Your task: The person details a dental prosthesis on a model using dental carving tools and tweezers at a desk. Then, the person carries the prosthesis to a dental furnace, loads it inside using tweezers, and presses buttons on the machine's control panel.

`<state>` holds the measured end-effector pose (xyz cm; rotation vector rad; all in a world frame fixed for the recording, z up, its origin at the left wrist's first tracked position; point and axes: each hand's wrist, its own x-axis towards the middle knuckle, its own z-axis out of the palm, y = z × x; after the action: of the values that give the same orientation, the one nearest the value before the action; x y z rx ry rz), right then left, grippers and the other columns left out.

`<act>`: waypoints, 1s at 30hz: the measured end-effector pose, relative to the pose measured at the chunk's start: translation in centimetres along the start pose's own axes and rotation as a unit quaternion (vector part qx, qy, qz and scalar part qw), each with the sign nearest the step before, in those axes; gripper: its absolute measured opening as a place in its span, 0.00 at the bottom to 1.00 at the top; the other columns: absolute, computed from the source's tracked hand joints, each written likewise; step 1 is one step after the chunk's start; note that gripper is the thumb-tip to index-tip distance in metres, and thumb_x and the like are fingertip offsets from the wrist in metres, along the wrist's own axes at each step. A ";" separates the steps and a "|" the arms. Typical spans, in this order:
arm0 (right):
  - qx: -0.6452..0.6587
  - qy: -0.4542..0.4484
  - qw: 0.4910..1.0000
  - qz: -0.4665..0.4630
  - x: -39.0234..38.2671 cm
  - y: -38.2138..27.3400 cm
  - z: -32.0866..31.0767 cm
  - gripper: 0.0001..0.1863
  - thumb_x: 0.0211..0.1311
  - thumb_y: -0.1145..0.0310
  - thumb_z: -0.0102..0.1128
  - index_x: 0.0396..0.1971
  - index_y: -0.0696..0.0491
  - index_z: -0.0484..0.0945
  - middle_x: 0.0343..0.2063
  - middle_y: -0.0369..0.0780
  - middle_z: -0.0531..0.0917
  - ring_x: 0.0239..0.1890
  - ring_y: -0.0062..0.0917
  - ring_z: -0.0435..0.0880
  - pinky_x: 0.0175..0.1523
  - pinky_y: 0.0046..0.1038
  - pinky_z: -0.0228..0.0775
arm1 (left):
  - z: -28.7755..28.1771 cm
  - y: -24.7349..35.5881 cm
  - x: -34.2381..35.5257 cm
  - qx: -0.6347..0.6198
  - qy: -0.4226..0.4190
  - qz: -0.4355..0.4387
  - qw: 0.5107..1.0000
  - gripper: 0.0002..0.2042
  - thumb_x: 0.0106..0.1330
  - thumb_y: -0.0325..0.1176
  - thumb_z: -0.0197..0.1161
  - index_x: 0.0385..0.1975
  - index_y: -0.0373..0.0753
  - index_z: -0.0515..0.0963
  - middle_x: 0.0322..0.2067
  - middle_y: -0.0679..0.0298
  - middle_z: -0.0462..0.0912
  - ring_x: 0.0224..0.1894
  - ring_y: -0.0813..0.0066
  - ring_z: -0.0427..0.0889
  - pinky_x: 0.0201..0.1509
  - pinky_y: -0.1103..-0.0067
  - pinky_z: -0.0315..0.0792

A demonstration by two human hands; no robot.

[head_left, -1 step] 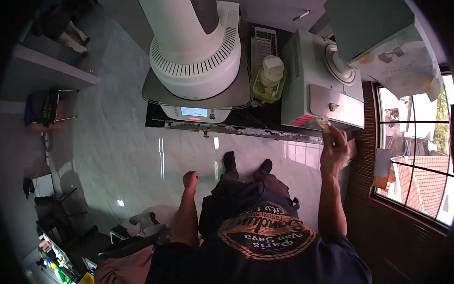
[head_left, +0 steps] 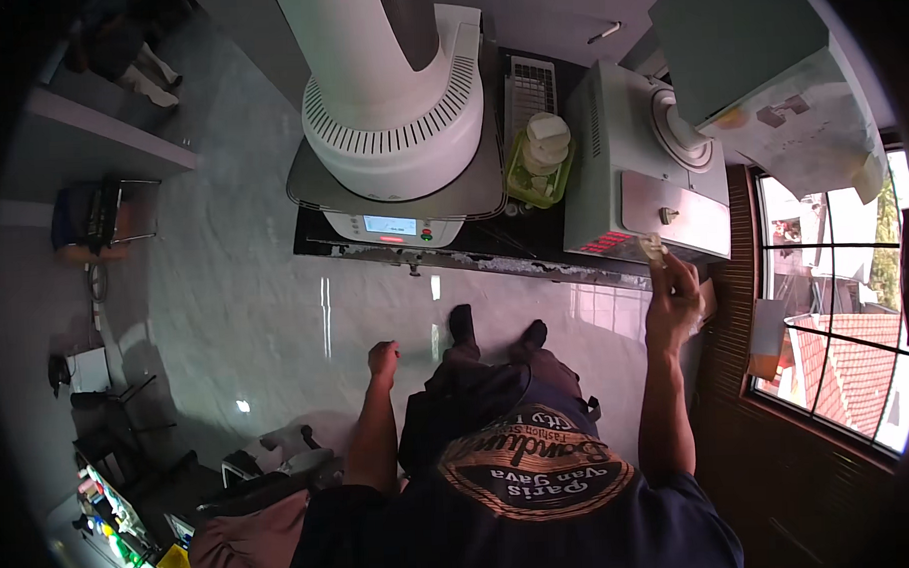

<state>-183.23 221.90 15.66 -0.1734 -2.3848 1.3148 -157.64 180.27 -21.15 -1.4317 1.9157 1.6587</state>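
Between the thumb and fingers of my right hand is a small, pale, translucent piece, its kind too small to tell. That hand is raised at the lower front edge of a grey box-shaped machine, by its red display; whether the piece touches the machine I cannot tell. My left hand hangs over the floor, left of my legs, curled into a loose fist with nothing showing in it.
A large white machine with a lit screen stands on the dark counter. Beside it, a green basket holds white containers. A barred window is at right. Behind my left arm is a chair with brown cloth. Another person stands far left.
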 end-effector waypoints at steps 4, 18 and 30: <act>-0.039 0.006 0.999 0.013 1.0 1.2 -2.5 0.11 0.62 0.81 0.72 0.45 0.60 0.88 0.32 0.30 0.75 0.33 0.13 0.69 0.38 0.17 0.62 | 1.8 2.4 -0.5 0.079 0.009 0.121 0.989 0.11 0.65 0.40 0.68 0.34 0.38 0.84 0.25 0.63 0.86 0.27 0.72 0.83 0.37 0.71 0.77; -0.115 0.048 0.992 0.020 8.2 3.8 -6.2 0.16 0.62 0.69 0.76 0.48 0.58 0.90 0.28 0.31 0.81 0.29 0.13 0.73 0.36 0.21 0.65 | 14.7 23.3 -9.9 0.203 -0.066 0.570 0.794 0.12 0.63 0.32 0.70 0.45 0.38 0.81 0.53 0.52 0.80 0.57 0.49 0.78 0.63 0.62 0.73; -0.015 0.070 0.997 -0.010 18.3 5.1 -2.6 0.19 0.62 0.64 0.77 0.48 0.60 0.89 0.35 0.39 0.90 0.36 0.21 0.84 0.44 0.25 0.74 | 19.2 22.7 -11.2 0.417 -0.047 0.429 0.799 0.31 0.62 0.40 0.72 0.66 0.40 0.76 0.76 0.41 0.54 0.79 0.43 0.55 0.75 0.50 0.59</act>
<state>-199.20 232.23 17.97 -0.2426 -2.2837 1.2176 -177.31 199.67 -5.42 -0.1039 2.8745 0.7530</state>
